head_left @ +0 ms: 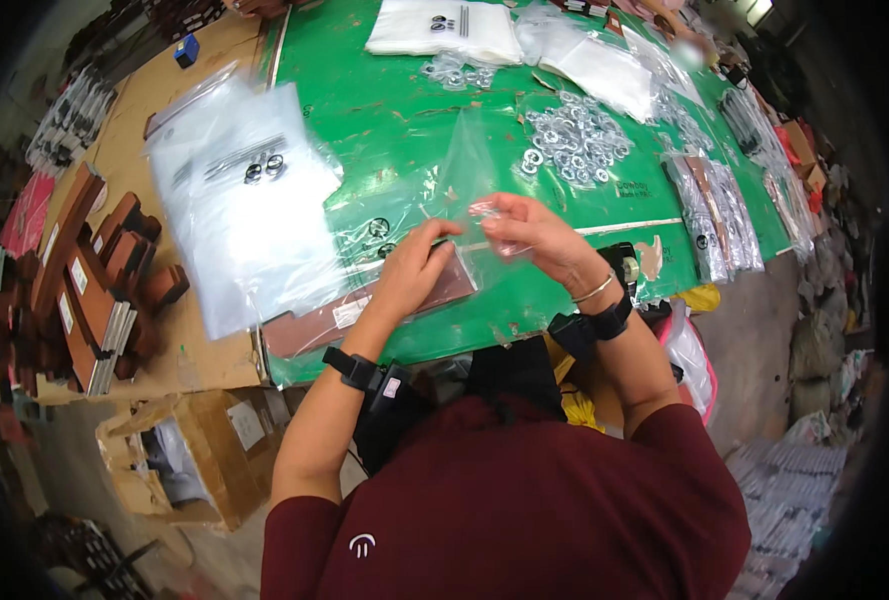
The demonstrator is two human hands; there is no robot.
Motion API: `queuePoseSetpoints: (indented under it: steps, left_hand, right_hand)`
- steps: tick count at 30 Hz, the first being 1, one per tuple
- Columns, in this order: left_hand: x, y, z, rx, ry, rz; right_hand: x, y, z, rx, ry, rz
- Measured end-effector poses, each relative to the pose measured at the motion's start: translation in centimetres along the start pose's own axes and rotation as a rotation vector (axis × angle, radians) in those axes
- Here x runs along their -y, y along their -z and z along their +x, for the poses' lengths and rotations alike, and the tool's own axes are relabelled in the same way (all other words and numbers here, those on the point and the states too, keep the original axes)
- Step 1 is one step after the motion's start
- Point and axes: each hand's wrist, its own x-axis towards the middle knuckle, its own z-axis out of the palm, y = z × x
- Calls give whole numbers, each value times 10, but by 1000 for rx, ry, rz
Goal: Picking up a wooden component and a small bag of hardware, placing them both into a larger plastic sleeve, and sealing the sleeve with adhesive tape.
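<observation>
Left hand (411,268): yours, palm down, fingers a little curled and drawn near the thumb, resting on a clear plastic bag (469,160); whether it pinches the film, you cannot tell. Right hand (542,238): yours, fingertips closed on a small clear packet (505,241), contents too blurred to identify, held just right of your left hand. Brown flat panel (448,287), one, with white label (350,312): directly beneath your left hand and wrist, under or inside the film, which of the two you cannot tell; long axis running left to right, right end slightly farther from you. Key relation: that right end lies just beside your left fingers, toward you and left of your right hand; your left hand is the nearer, and the packet sits beyond and right of the end. Film: part of it rises between and beyond both hands. Stack of clear printed bags (254,225): left of your left hand. Loose brown pieces (92,285): farther left. Pile of ring-filled packets (576,140): beyond your right hand, slightly right. Wrapped bundles (714,215): well right of the same hand. Green worktop (364,95): under both hands.
</observation>
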Motion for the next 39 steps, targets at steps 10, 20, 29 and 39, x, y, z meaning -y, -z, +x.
queuePoseSetpoints:
  steps: [10, 20, 29, 39]
  left_hand:
    - [0, 11, 1, -555, -73, -919]
    - [-31, 18, -33, -911, -248, -123]
    - [-17, 14, -88, -429, -279, 388]
    - [-12, 9, -100, -420, -211, 550]
  right_hand:
    - [-69, -90, 38, -7, -51, -36]
    - [-71, -93, 35, -20, -68, -135]
    - [-52, -86, 35, -34, -108, -105]
    - [-49, -85, 37, 5, -115, -72]
